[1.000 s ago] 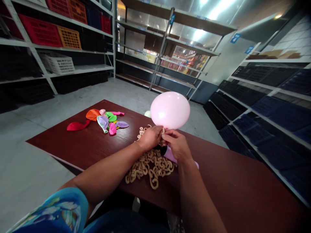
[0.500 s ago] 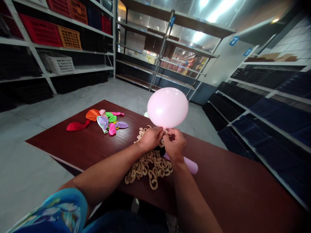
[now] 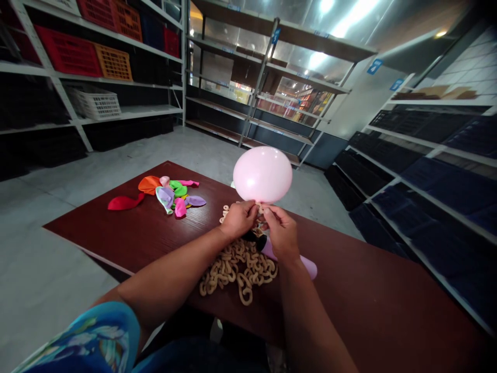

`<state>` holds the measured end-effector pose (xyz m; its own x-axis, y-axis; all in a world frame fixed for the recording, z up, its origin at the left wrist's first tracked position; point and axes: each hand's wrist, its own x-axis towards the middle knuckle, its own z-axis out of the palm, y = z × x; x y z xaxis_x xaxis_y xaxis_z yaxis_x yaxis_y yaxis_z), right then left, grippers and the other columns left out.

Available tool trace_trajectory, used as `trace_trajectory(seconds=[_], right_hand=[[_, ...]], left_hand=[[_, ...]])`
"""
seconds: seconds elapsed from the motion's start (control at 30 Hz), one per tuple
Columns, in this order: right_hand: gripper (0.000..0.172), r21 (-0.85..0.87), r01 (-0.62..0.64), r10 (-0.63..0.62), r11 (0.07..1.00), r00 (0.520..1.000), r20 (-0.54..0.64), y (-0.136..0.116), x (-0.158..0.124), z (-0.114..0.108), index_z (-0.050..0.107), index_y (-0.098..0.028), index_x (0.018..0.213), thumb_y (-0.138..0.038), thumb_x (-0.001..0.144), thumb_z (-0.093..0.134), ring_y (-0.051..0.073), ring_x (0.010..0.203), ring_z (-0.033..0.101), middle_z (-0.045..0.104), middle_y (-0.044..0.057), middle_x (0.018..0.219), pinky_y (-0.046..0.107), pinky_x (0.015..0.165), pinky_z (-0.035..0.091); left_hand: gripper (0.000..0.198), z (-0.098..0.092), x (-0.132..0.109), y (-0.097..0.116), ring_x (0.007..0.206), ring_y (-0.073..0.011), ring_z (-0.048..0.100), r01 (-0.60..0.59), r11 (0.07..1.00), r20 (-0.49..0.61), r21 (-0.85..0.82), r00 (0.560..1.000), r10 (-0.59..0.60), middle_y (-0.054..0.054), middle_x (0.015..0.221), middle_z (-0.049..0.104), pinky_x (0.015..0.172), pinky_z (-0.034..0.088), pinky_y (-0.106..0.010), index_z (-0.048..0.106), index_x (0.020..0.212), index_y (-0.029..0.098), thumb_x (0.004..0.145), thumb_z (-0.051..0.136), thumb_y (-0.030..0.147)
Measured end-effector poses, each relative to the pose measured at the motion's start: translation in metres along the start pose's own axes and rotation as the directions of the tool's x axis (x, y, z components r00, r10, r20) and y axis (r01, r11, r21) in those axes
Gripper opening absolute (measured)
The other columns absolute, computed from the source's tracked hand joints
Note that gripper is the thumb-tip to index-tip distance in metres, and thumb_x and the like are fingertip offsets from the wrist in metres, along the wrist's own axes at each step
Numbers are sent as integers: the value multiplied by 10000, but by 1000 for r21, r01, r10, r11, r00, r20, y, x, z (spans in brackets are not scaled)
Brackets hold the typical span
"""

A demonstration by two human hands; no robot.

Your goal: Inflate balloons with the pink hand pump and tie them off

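An inflated pale pink balloon [image 3: 263,173] stands over the table with its neck downward. My left hand [image 3: 239,219] is closed, pinching at the neck from the left. From the right, my right hand [image 3: 282,230] is also closed, thumb and fingertips pinched at the same neck. Fingers partly hide the neck, where a small tan piece shows between the hands. Beneath them spreads a pile of tan curled rings [image 3: 229,270]. A lilac hand pump [image 3: 308,267] with a black end lies among the rings, partly behind my right wrist.
Several uninflated balloons [image 3: 165,197] in mixed colours lie on the left of the brown table [image 3: 368,290]. A pale round thing peeks out behind the pink balloon. Shelves with crates [image 3: 70,52] stand left, dark bins [image 3: 438,181] right, and a metal rack [image 3: 252,103] behind.
The pink balloon has shifted slightly left and lower, and looks a little smaller. My hands have moved slightly left with it, and more of the pump shows. Both still pinch the neck.
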<state>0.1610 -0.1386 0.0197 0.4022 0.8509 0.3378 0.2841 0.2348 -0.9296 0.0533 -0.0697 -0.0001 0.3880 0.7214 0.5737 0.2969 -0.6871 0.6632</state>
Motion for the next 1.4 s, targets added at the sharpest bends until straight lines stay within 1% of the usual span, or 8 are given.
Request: trace_trajectory(seconds=[0.13,0.33,0.5,0.63,0.77,0.9,1.13,1.4], right_hand=[[277,159,-133,129,978,991,41,2,3,-1,653,-201,897,-389,696,616,137,647,573,658,38,840,239,485,448],[326,144,-161,154,976,986,61,2,2,1,662,-223,942,-354,644,674,105,552,523,652,3,732,225,450,405],[275,55,-53,56,997,998,-40,8,3,0,668,-208,851,-360,623,690,104,589,536,659,25,869,236,483,435],[212,-23,64,-66,998,994,-90,8,3,0,655,-197,769,-359,636,685,122,639,562,650,21,818,287,602,485],[176,-147,181,-191,972,980,-59,1,0,-1,664,-210,783,-359,690,644,139,721,582,640,25,847,300,684,486],[231,-105,89,-87,991,996,20,-1,-1,-1,632,-203,875,-389,779,534,116,565,563,624,9,704,257,538,466],[215,-85,-8,11,996,999,38,4,0,-2,581,-213,859,-380,724,596,117,531,563,632,-3,699,258,527,457],[146,-213,111,-92,971,991,95,6,0,-5,537,-219,813,-351,751,551,118,576,529,598,-7,696,258,565,434]], left_hand=[[289,0,-1,-1,632,-112,532,10,1000,27,4,1000,-10,-27,702,619,613,381,-215,589,732,159,874,378,296],[313,1,-1,-1,559,-94,488,13,1000,38,19,999,-14,-11,630,587,566,358,-206,565,680,157,875,372,308],[305,-1,-1,2,529,-88,483,69,996,83,-61,994,-64,7,559,551,532,356,-193,553,689,160,877,365,309],[322,-1,-2,4,498,-85,479,107,982,151,-154,985,-84,19,520,525,519,369,-190,538,700,160,888,337,326],[342,0,-1,2,530,-93,510,142,965,139,-220,984,-113,6,583,570,552,400,-203,576,825,157,901,300,344],[323,1,1,-1,665,-110,554,108,976,87,-190,992,-93,-26,762,637,643,421,-223,604,901,164,894,330,333],[311,2,2,-4,640,-111,523,43,990,121,-136,992,-27,-23,704,601,624,403,-229,573,793,153,894,323,309],[318,1,1,-5,608,-105,488,56,987,167,-151,985,-30,-6,646,564,590,385,-215,556,724,149,883,338,317]])
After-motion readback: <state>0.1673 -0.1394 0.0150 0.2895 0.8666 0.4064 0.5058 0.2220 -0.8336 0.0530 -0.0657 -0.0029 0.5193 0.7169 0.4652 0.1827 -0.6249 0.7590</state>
